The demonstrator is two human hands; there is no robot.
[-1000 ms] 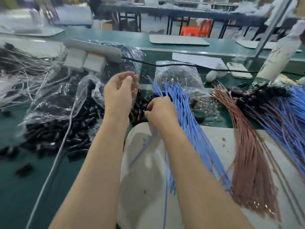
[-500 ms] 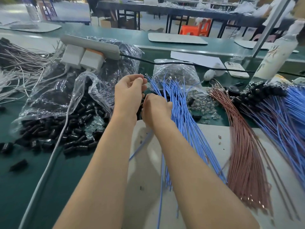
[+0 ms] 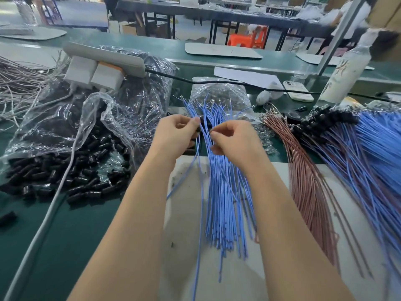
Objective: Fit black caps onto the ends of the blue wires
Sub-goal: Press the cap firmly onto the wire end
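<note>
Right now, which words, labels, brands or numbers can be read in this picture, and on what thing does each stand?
No text here is clear enough to quote.
white bottle: brown marks on its side, too blurred to read.
sheet of paper: no print shows.

I've got the blue wires (image 3: 223, 192) bright down the middle, on a dull, smudged white mat (image 3: 186, 218). To the left, glossy black caps (image 3: 65, 177) lie on the dark green table (image 3: 65, 231), and a white cable (image 3: 50, 205) cuts through them. To the right are coppery pink wires (image 3: 308, 192). At the far side I see a white power strip (image 3: 104, 58), an orange stool (image 3: 247, 40), and a white bottle (image 3: 342, 70) with brown scribbles.
</note>
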